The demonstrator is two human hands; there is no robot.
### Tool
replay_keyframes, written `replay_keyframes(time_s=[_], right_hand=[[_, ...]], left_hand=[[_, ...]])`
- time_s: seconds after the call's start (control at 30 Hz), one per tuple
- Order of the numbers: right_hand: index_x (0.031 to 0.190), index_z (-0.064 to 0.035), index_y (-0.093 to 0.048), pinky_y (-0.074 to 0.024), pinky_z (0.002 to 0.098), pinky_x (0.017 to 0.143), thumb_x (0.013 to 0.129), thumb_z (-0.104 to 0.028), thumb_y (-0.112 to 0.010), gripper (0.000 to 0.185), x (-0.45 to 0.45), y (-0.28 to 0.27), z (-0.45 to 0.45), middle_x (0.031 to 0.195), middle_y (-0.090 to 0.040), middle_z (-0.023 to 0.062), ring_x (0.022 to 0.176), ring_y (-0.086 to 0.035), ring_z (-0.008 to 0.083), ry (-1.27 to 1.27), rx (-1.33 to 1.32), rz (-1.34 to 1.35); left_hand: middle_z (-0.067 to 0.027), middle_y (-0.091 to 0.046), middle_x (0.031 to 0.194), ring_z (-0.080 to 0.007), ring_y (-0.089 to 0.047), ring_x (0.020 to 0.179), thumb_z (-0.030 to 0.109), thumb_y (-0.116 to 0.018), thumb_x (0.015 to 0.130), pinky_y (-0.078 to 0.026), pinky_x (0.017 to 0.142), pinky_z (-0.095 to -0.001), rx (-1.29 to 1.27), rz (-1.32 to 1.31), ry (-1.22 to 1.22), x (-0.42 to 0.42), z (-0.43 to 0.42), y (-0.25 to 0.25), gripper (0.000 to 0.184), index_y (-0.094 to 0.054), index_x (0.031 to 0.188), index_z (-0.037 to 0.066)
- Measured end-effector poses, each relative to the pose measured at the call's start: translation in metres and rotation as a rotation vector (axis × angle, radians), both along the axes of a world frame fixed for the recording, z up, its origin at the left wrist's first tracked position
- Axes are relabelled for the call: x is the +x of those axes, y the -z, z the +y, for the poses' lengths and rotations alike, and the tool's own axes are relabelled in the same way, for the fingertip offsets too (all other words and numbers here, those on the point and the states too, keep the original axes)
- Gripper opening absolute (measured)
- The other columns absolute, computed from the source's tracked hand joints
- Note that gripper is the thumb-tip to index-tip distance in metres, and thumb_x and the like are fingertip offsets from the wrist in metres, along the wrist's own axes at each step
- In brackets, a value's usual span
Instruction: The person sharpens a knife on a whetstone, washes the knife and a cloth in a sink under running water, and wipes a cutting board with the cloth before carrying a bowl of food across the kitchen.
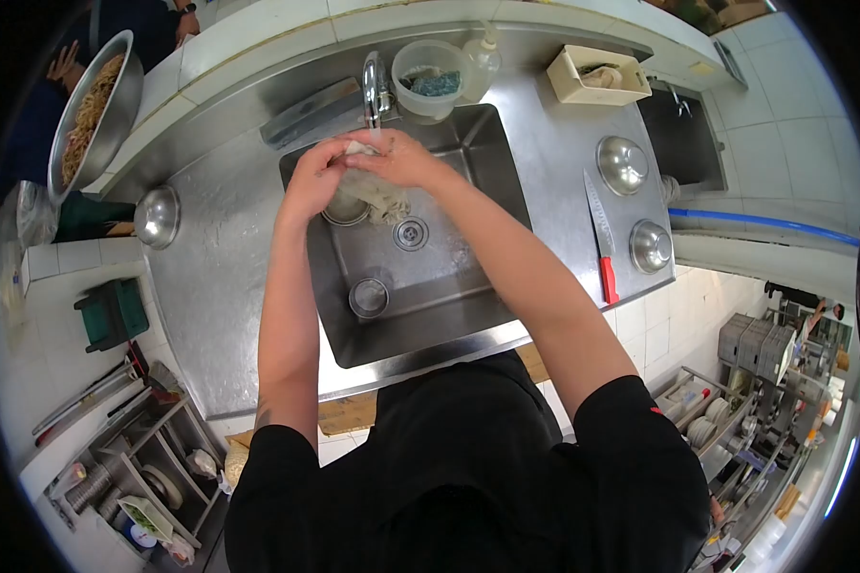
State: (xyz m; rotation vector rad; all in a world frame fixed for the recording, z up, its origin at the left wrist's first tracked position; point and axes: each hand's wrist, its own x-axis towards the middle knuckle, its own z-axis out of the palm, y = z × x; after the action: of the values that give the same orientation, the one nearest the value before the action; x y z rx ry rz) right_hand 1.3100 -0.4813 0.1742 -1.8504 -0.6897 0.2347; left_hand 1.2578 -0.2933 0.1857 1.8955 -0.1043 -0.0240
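Note:
Under the faucet [372,91], my left hand [315,175] and my right hand [398,159] are closed on a wet, off-white cloth [384,194]. Its lower part hangs down between my hands over the sink [430,315]. Water appears to run from the spout onto my fingers. Beneath the cloth, partly hidden, lies a round metal bowl [346,208]. A small metal cup [369,298] sits on the sink floor, below and left of the drain [411,234].
Behind the sink stand a plastic tub [413,100] with scouring pads and a pump bottle [482,65]. On the right counter are a red-handled knife [605,258], metal bowls [623,165] and a cream bin [598,88]. Another person's hand [64,65] is near a food-filled basin [124,91].

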Motion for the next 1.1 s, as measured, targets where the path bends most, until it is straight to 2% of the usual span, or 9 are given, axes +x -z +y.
replay_keyframes(time_s=[0.07, 0.3, 0.47, 0.57, 0.63, 0.7, 0.77, 0.83, 1.1], right_hand=[[0.132, -0.004, -0.061, -0.0518, 0.0324, 0.089, 0.092, -0.024, -0.074, 0.046, 0.005, -0.021, -0.016, 0.114, -0.071, 0.0124, 0.103, -0.065, 0.0143, -0.117, -0.07, 0.473], [0.119, -0.0014, -0.069, -0.0516, 0.0311, 0.087, 0.094, -0.018, -0.072, 0.03, -0.005, 0.013, 0.005, 0.107, -0.072, 0.0054, 0.096, -0.065, 0.0117, 0.02, 0.364, 0.38], [0.107, -0.001, -0.069, -0.0494, 0.0292, 0.075, 0.094, -0.008, -0.064, 0.016, 0.004, -0.006, -0.004, 0.094, -0.069, 0.0031, 0.084, -0.062, 0.0097, 0.171, 0.445, 0.619], [0.103, -0.0021, -0.069, -0.0456, 0.0253, 0.068, 0.092, -0.008, -0.064, 0.013, -0.029, -0.018, 0.021, 0.085, -0.064, 0.0007, 0.075, -0.057, 0.0095, 0.552, 0.53, 0.667], [0.097, -0.0024, -0.067, -0.0426, 0.0237, 0.065, 0.093, -0.012, -0.064, 0.011, -0.046, -0.013, 0.03, 0.079, -0.06, -0.0005, 0.071, -0.053, 0.0087, 0.651, 0.519, 0.613], [0.138, -0.0045, -0.055, -0.048, 0.0317, 0.094, 0.099, -0.027, -0.061, 0.045, -0.058, -0.008, 0.013, 0.113, -0.07, 0.0124, 0.106, -0.063, 0.023, 0.624, 0.409, 0.429], [0.125, 0.001, -0.058, -0.0487, 0.0263, 0.083, 0.1, -0.024, -0.057, 0.036, -0.057, -0.062, -0.002, 0.097, -0.068, 0.0077, 0.088, -0.063, 0.0156, 0.439, 0.466, 0.564], [0.1, -0.0027, -0.067, -0.0414, 0.0232, 0.065, 0.096, -0.013, -0.06, 0.013, -0.068, -0.122, -0.015, 0.079, -0.059, -0.0004, 0.073, -0.052, 0.0072, 0.51, 0.532, 0.463], [0.106, -0.0032, -0.065, -0.0404, 0.0216, 0.07, 0.1, -0.011, -0.055, 0.014, -0.079, -0.246, -0.074, 0.081, -0.057, -0.001, 0.073, -0.047, 0.0062, 0.533, 0.584, 0.301]], left_hand=[[-0.0039, -0.071, 0.099, -0.0108, -0.064, 0.093, -0.003, -0.061, 0.091, -0.049, 0.082, -0.0263, 0.003, 0.093, 0.023, -0.002, 0.007, 0.0, 0.028, -0.071, 0.116, 0.005], [-0.0075, -0.076, 0.099, -0.0129, -0.07, 0.088, -0.009, -0.063, 0.087, -0.055, 0.08, -0.0274, 0.066, -0.077, -0.194, -0.002, -0.029, -0.02, 0.026, -0.072, 0.108, 0.001], [-0.0136, -0.06, 0.14, -0.0209, -0.056, 0.13, -0.014, -0.06, 0.079, -0.047, 0.105, -0.0377, -0.647, -0.125, -0.298, -0.016, -0.034, 0.004, 0.053, -0.06, 0.13, 0.002], [-0.017, -0.048, 0.151, -0.0316, -0.045, 0.141, -0.004, -0.065, 0.08, -0.041, 0.109, -0.0423, -0.317, -0.159, -0.161, -0.044, -0.092, 0.039, 0.057, -0.054, 0.136, 0.002], [-0.0183, -0.055, 0.141, -0.0358, -0.051, 0.133, 0.002, -0.066, 0.081, -0.044, 0.104, -0.0433, -0.047, -0.266, -0.134, -0.041, -0.098, 0.041, 0.054, -0.055, 0.134, 0.002], [-0.0197, -0.062, 0.132, -0.0399, -0.057, 0.125, 0.008, -0.067, 0.082, -0.048, 0.099, -0.0443, 0.221, -0.359, -0.092, -0.035, -0.099, 0.046, 0.051, -0.056, 0.132, 0.003], [-0.0221, -0.068, 0.111, -0.0443, -0.064, 0.104, 0.013, -0.065, 0.083, -0.052, 0.086, -0.0474, 0.127, -0.114, -0.116, -0.018, -0.096, 0.051, 0.045, -0.057, 0.127, 0.004], [-0.0221, -0.068, 0.104, -0.0446, -0.065, 0.097, 0.014, -0.065, 0.082, -0.053, 0.081, -0.0491, 0.261, -0.205, -0.076, -0.002, -0.094, 0.075, 0.043, -0.059, 0.124, 0.005], [-0.025, -0.068, 0.095, -0.0475, -0.064, 0.09, 0.013, -0.063, 0.082, -0.052, 0.076, -0.0533, 0.276, -0.254, 0.013, -0.009, -0.085, 0.169, 0.043, -0.06, 0.124, 0.007]])
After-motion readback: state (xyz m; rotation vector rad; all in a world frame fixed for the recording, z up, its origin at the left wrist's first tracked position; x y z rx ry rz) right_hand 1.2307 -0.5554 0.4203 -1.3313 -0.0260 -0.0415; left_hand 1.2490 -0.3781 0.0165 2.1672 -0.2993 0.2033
